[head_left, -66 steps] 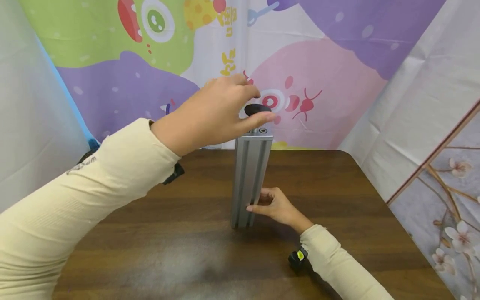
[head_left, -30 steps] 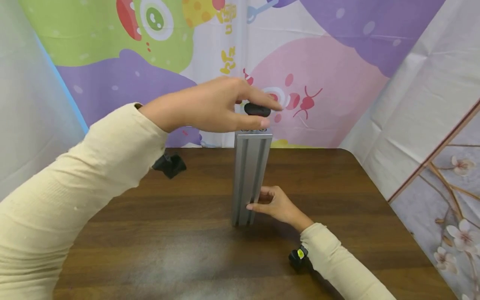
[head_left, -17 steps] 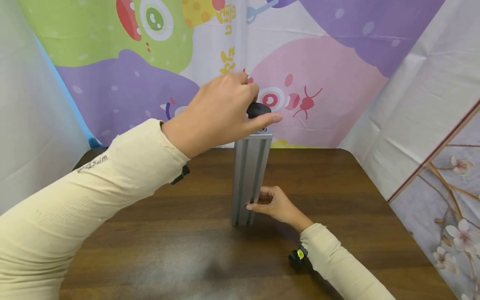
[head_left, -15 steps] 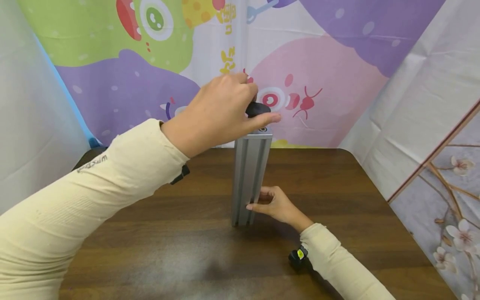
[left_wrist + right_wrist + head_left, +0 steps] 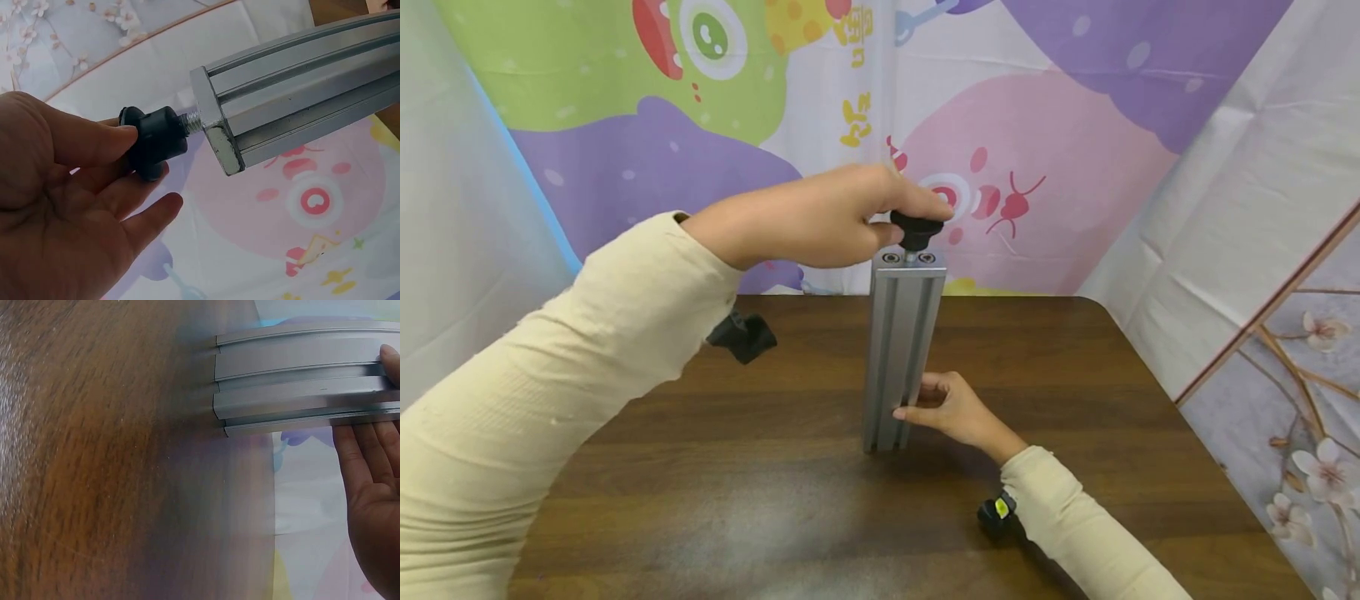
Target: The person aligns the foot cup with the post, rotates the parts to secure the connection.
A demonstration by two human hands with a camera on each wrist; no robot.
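An aluminium profile [image 5: 901, 350] stands upright on the wooden table, with a metal end plate [image 5: 910, 268] holding two screws on its top. Above the plate is a black screw knob [image 5: 917, 232], its threaded stud [image 5: 191, 122] reaching down to the plate. My left hand [image 5: 820, 218] pinches this knob between thumb and fingers; the left wrist view shows the other fingers [image 5: 153, 219] spread loosely. Low on the profile, my right hand [image 5: 957, 412] grips its right side, thumb in front and fingers behind. The right wrist view shows the profile's lower end [image 5: 250, 387] at the tabletop.
The brown wooden table [image 5: 760, 483] has its back edge close behind the profile. A cartoon-printed cloth [image 5: 1037, 167] hangs at the back, with white cloth on both sides and a flower-patterned panel [image 5: 1307, 417] to the right. Black straps with cameras [image 5: 996, 512] sit on the wrists.
My left hand has turned back and forth at the knob; its wrist now lies flatter, and the knob and stud show more clearly. My right hand and the profile stay in place.
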